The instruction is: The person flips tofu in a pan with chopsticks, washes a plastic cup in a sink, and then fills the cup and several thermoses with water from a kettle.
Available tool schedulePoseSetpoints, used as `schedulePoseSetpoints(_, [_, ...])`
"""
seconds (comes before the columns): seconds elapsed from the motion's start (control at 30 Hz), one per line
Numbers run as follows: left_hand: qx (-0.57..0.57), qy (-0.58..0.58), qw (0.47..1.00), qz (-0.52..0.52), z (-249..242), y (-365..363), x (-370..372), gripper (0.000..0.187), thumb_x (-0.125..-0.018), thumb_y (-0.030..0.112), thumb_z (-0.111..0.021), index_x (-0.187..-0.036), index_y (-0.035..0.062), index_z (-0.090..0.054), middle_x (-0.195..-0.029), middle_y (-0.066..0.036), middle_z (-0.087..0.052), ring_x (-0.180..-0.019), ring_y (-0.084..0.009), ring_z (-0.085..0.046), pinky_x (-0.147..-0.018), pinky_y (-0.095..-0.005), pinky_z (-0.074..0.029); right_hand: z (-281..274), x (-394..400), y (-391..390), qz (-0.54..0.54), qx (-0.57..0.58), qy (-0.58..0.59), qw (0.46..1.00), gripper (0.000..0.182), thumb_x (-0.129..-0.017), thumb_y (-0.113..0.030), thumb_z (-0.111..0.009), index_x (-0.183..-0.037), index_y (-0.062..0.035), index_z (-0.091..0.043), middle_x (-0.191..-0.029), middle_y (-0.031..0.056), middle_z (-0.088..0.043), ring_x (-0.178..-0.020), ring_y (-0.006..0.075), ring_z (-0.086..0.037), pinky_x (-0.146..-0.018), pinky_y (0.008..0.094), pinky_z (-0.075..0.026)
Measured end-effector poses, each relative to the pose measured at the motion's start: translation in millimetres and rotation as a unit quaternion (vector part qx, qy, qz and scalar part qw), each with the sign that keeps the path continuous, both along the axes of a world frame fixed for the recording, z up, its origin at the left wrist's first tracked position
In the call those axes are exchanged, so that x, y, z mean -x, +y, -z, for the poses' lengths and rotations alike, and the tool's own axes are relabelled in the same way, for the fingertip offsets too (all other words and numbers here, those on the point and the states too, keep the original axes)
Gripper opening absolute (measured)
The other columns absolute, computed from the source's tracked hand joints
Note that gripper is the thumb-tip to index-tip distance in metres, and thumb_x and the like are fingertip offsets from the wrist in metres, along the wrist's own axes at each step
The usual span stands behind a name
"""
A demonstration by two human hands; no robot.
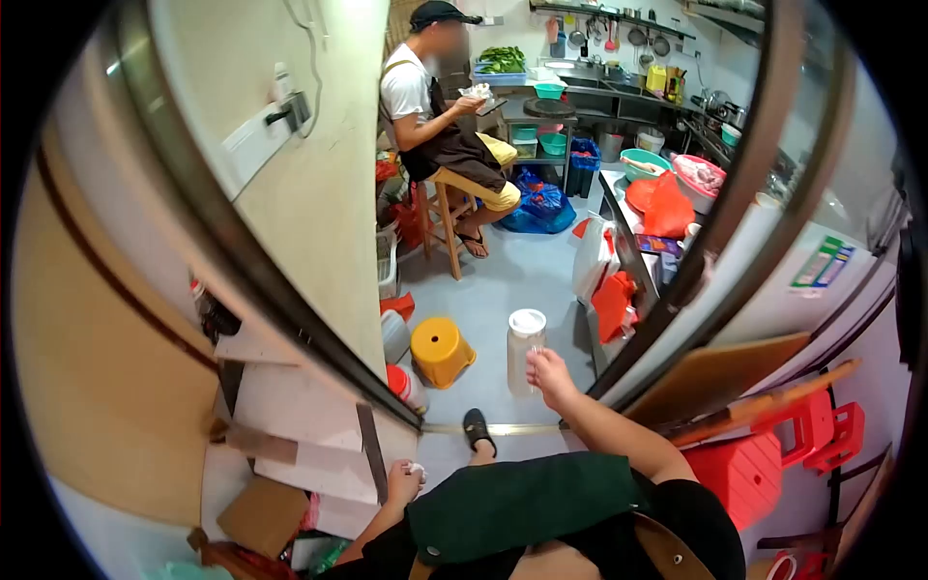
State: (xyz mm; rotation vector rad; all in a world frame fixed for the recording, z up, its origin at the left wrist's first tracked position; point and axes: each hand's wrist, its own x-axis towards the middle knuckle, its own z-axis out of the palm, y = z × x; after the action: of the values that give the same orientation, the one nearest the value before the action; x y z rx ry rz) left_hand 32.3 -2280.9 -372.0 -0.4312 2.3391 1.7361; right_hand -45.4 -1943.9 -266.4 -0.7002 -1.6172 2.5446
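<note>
My right hand (549, 379) is closed around the handle of a clear pitcher (523, 365) with a white lid, held upright in front of me over the doorway. Lower down, at my left side, my left hand (400, 483) is closed on a small crumpled white thing (416, 470), too small to name surely. A dark green apron (522, 503) covers my front. One foot in a black clog (478, 430) is by the metal door sill (498, 428).
A yellow plastic stool (441, 352) stands left of the pitcher. Beyond, a person (435, 126) sits on a wooden stool (448, 232). Door frames flank me. At right are a counter with basins, a red bag (667, 208) and red stools (739, 478). Stairs (290, 406) rise at left.
</note>
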Motion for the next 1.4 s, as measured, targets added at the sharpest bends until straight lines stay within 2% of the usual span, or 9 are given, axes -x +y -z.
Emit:
schedulePoseSetpoints(0.1, [0.142,0.016,0.98,0.138,-0.1,21.1,100.8,0.013,-0.069,0.01,-0.056,-0.077,0.0003,-0.054,-0.07,-0.01,-0.058,-0.053,-0.0149,-0.055,-0.049,-0.0267,-0.043,6.2,106.0,17.6,0.082,-0.022,-0.018,0.996,0.017,-0.077,-0.021,-0.056,-0.082,-0.0083,-0.046,-0.068,-0.0009,-0.044,-0.056,0.0081,-0.043,-0.048,0.0205,-0.036])
schedulePoseSetpoints(0.17, [0.051,0.159,0.977,0.129,103.1,24.4,194.7,0.013,-0.07,0.013,-0.053,-0.066,0.0013,-0.054,-0.059,-0.006,-0.055,-0.053,-0.0135,-0.053,-0.048,-0.0257,-0.041,18.3,168.1,38.9,0.119,-0.025,-0.035,0.992,0.018,-0.077,-0.022,-0.056,-0.08,-0.0085,-0.045,-0.067,-0.0009,-0.043,-0.055,0.0079,-0.042,-0.047,0.0204,-0.036])
schedulePoseSetpoints(0.27, [-0.026,-0.052,0.986,0.155,-28.8,109.9,313.6,0.019,-0.078,0.017,-0.052,-0.071,-0.0003,-0.055,-0.055,-0.004,-0.052,-0.049,-0.012,-0.048,-0.045,-0.0274,-0.038,11.8,235.5,82.0,0.165,-0.024,-0.07,0.983,0.021,-0.077,-0.026,-0.055,-0.075,-0.0089,-0.043,-0.065,-0.0011,-0.041,-0.053,0.0075,-0.04,-0.044,0.0203,-0.034])
schedulePoseSetpoints(0.4, [0.063,0.087,0.963,0.247,-80.8,203.0,454.1,0.018,-0.076,0.016,-0.057,-0.077,-0.0018,-0.057,-0.063,-0.005,-0.057,-0.056,-0.0095,-0.051,-0.052,-0.0247,-0.042,-0.9,299.1,150.0,0.231,-0.031,-0.06,0.971,0.027,-0.079,-0.034,-0.051,-0.074,-0.0088,-0.043,-0.063,-0.0014,-0.04,-0.05,0.0073,-0.038,-0.044,0.0201,-0.032])
schedulePoseSetpoints(0.97, [-0.051,0.089,0.932,0.347,-43.0,597.1,872.9,0.01,-0.076,0.007,-0.057,-0.082,0.0034,-0.05,-0.068,-0.003,-0.055,-0.058,-0.0092,-0.051,-0.051,-0.022,-0.043,-113.2,524.2,488.9,0.236,0.01,0.207,0.949,0.017,-0.078,-0.021,-0.049,-0.078,-0.0063,-0.042,-0.08,0.0069,-0.043,-0.068,0.0162,-0.045,-0.063,0.0277,-0.037])
schedulePoseSetpoints(1.13, [0.379,0.023,0.77,0.512,25.9,610.2,939.6,0.017,-0.072,0.018,-0.053,-0.083,0.0052,-0.054,-0.084,-0.02,-0.057,-0.078,-0.0347,-0.055,-0.068,-0.0396,-0.044,-126.1,580.0,571.5,0.374,-0.116,0.213,0.895,0.024,-0.081,-0.025,-0.043,-0.075,-0.002,-0.041,-0.077,0.0078,-0.04,-0.067,0.0175,-0.04,-0.065,0.0271,-0.035])
schedulePoseSetpoints(1.2, [0.402,0.018,0.68,0.612,44.3,618.0,961.6,0.019,-0.069,0.012,-0.051,-0.083,-0.0008,-0.056,-0.082,-0.021,-0.058,-0.078,-0.0336,-0.056,-0.068,-0.0384,-0.044,-129.0,602.8,604.6,0.399,-0.126,0.189,0.888,0.025,-0.082,-0.028,-0.043,-0.076,-0.0039,-0.042,-0.08,0.007,-0.043,-0.068,0.016,-0.042,-0.065,0.0277,-0.036])
schedulePoseSetpoints(1.27, [0.285,0.051,0.765,0.576,73.0,626.9,991.2,0.019,-0.069,0.014,-0.05,-0.079,-0.0011,-0.057,-0.08,-0.021,-0.058,-0.076,-0.0341,-0.056,-0.066,-0.04,-0.044,-129.3,625.6,643.3,0.423,-0.147,0.151,0.881,0.026,-0.083,-0.032,-0.043,-0.076,-0.0065,-0.042,-0.082,0.005,-0.045,-0.068,0.014,-0.044,-0.062,0.0279,-0.036])
schedulePoseSetpoints(1.4, [0.401,0.005,0.532,0.746,150.7,690.0,1060.8,0.018,-0.069,0.018,-0.052,-0.074,0.0003,-0.056,-0.078,-0.021,-0.057,-0.073,-0.0339,-0.055,-0.065,-0.0409,-0.043,-136.1,679.5,716.9,0.458,-0.109,0.131,0.873,0.026,-0.085,-0.032,-0.04,-0.075,-0.0078,-0.042,-0.077,0.0039,-0.045,-0.064,0.0133,-0.044,-0.06,0.0265,-0.036])
